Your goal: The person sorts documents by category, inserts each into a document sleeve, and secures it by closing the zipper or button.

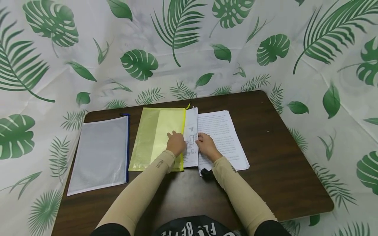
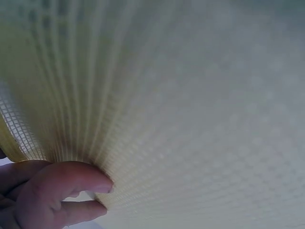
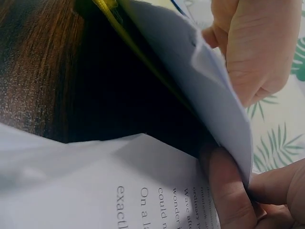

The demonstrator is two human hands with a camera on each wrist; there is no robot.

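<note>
Pinching a sheet [image 1: 191, 137] at its near edge with right hand [image 1: 206, 146], thumb and fingers [image 3: 224, 191] closed on the paper's lower corner in the right wrist view. Sheet half inside the yellow pouch [image 1: 157, 139], its free part printed with a diagram and sticking out past the pouch's zipper edge, just left of the grip. Lifted clear of the stack [image 1: 222, 139] at the grip, curving up over the printed page below.

Holding the pouch with left hand [image 1: 175, 143], right beside the other hand, the sheet between the two. Fingers [image 2: 71, 183] curled against the yellow mesh in the left wrist view, thumb under and a finger below it, gripping the pouch wall near its open edge. Mesh filling nearly all of that view, close and blurred.

Stack of printed pages lying flat under and to the right of the right-hand grip, touching the sheet's edge. Small black thing [image 1: 206, 173] just near of the grip, by the right sleeve; cannot tell what it is. Clear pouch [image 1: 101, 154] with a blue zipper lying flat well left of both grips, apart from the yellow one. All resting on a dark wood table [image 1: 280, 164], leaf-print cloth [image 1: 88, 49] draped behind and around.
</note>
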